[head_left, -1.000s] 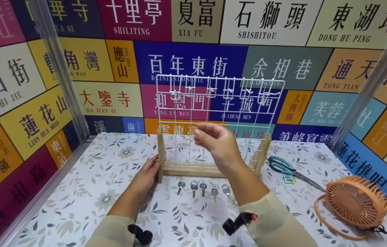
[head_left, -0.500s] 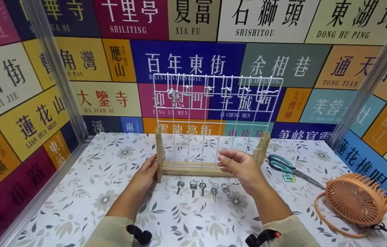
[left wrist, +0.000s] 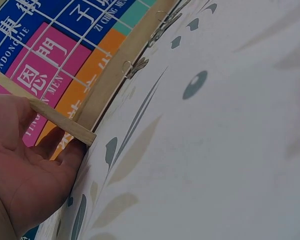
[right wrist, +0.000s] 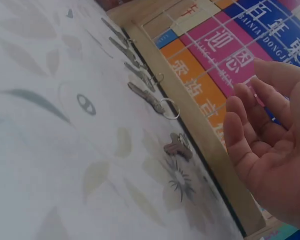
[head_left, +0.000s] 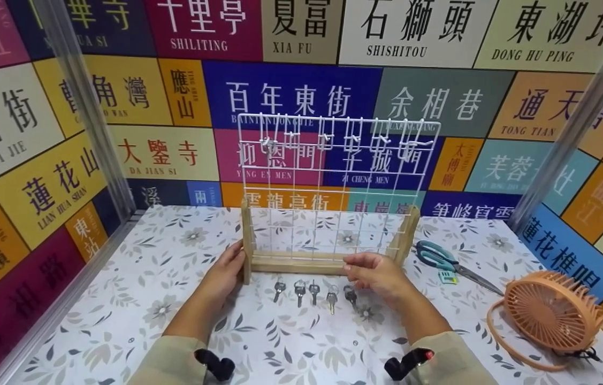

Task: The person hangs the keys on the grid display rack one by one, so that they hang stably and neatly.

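A white wire grid rack (head_left: 333,182) with a wooden base stands upright on the table, hooks (head_left: 325,140) lining its upper part. My left hand (head_left: 226,270) grips the rack's left wooden post (left wrist: 60,120), thumb and fingers on either side near its foot. Several keys (head_left: 331,299) with metal rings lie in a row in front of the base. Just above the rightmost key (right wrist: 177,147) is my right hand (head_left: 379,275), its fingers loosely curled and nothing between them, as the right wrist view (right wrist: 270,135) of the hand also shows.
Right of the rack lie teal-handled scissors (head_left: 462,267) with a small teal tag (head_left: 447,276). An orange fan (head_left: 552,313) stands at the right front. Walls of coloured sign panels (head_left: 290,96) close in the back and sides.
My right hand has come down from in front of the grid to near the rightmost key. My left hand stays at the left post.
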Demonstrator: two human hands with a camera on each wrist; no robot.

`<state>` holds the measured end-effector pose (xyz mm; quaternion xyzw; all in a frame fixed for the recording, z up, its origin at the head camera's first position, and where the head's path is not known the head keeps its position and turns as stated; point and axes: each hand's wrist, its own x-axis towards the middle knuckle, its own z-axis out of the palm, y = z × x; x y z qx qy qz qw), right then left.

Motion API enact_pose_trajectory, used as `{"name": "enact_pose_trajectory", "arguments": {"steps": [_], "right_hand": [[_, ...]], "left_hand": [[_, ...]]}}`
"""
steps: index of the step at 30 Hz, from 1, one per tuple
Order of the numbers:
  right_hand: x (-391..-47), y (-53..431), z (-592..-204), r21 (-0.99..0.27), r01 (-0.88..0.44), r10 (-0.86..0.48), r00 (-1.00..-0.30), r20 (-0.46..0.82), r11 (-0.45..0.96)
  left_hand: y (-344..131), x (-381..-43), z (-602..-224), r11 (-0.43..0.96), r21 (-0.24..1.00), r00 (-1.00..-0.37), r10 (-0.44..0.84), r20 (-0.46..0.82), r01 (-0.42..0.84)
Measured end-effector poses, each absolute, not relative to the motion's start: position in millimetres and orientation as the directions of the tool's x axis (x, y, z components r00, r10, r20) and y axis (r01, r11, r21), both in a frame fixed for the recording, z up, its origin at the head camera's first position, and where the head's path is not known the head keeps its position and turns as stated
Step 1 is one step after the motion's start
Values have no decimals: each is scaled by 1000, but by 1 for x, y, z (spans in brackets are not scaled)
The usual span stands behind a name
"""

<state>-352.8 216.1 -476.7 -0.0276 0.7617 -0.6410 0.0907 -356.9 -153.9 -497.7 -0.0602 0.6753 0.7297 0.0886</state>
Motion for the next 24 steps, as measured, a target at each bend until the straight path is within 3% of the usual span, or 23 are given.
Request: {"name": "enact_pose_trajectory", "arguments": {"steps": [8, 16, 24], "right_hand": [[-360, 223, -495, -954, 59, -189, -975, -119, 295], [-358, 227, -504, -902, -80, -284, -958, -48, 425], [-358, 228, -505, -853, -85, -262, -963, -63, 515]], "left_hand": [[-155, -356, -495, -66, 977, -979, 45, -200, -203], [-154, -361, -494, 16, 977, -977, 23, -212, -212], [-153, -361, -494, 49, 972, -973, 7, -231, -230]]}}
